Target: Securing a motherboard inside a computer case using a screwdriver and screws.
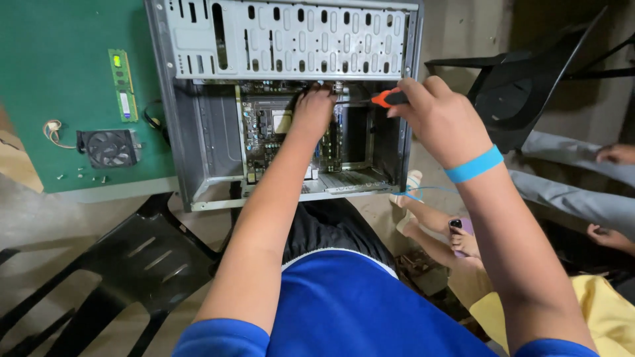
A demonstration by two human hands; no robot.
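My right hand (440, 119) has its fingers (405, 98) curled tight round one screwdriver (387, 98) with an orange and black handle, its thin shaft pointing left towards the top edge of the board (291, 129). My left hand (312, 112) reaches down into the case (284, 99), fingers bent and resting on the board just beside the shaft's tip; I cannot tell whether they pinch anything, since the fingertips are hidden in shadow. One blue band (473, 164) wraps my right wrist, with a thin blue cord trailing from it. The case lies open on its side, its perforated drive cage across the top and the one green board in its well. To the left, on the green surface (53, 99), I count one memory stick (123, 85) standing lengthwise, one black fan (108, 148) below it with a coiled lead, and a few loose screws (79, 176) near the fan, too small to count surely. Two black plastic chairs show: one (132, 264) at lower left near my knee, one (522, 86) at upper right. At the right, another person's hand holds one phone (461, 228), and grey trouser legs (575, 185) stretch behind.
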